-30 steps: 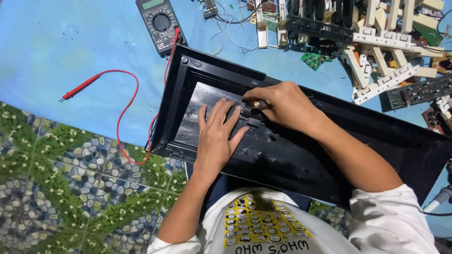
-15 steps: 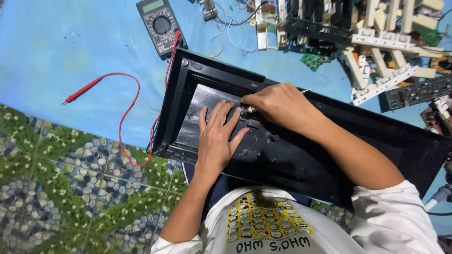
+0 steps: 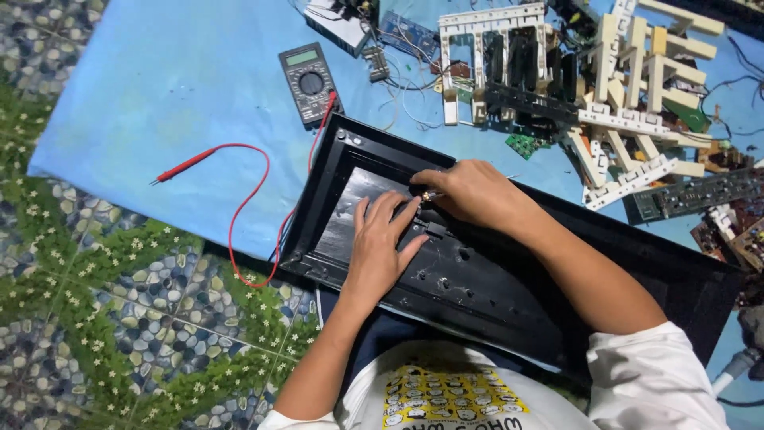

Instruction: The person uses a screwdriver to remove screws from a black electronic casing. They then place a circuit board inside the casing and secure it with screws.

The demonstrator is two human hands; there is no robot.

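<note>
Blue sheet [image 3: 159, 103] covers the patterned floor [image 3: 95, 318], and on it lies a long black casing [image 3: 493, 295]. Left hand [image 3: 380, 247] presses flat inside it, fingers spread. Right hand [image 3: 469, 193] pinches a small tool [image 3: 427, 196], fingers together. Multimeter [image 3: 309, 83] sits nearby.

View tilted up, more bench clutter visible; hands unmoved on black casing [image 3: 477, 279]

The left hand [image 3: 378, 247] lies flat inside a black casing [image 3: 509, 287]; the right hand [image 3: 469, 191] pinches a small part beside it. A multimeter [image 3: 309, 82] sits nearby.
</note>
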